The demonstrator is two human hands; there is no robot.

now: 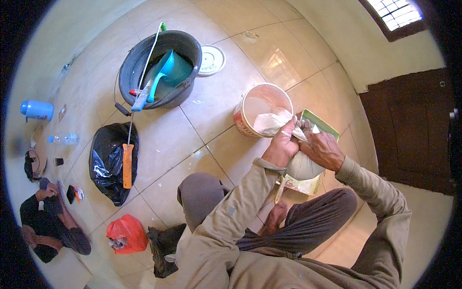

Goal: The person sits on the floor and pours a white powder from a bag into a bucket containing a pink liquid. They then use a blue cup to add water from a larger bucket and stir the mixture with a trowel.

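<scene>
Both of my hands are closed on the twisted neck of a white plastic bag. Its full, rounded belly hangs under my fingers, and what fills it looks pale. My left hand grips the neck beside the small white-and-red bucket, and the bag's loose end reaches over that bucket's rim. My right hand pinches the neck from the other side. Below the bag lies a green-edged paint tray, largely covered by my hands and the bag. A brush-like handle sticks out at the tray's near edge.
Farther left stands a big black bucket holding a turquoise dipper, with a long roller handle leaning across it. A white lid, black plastic bag and red bag lie around. Another person sits far left.
</scene>
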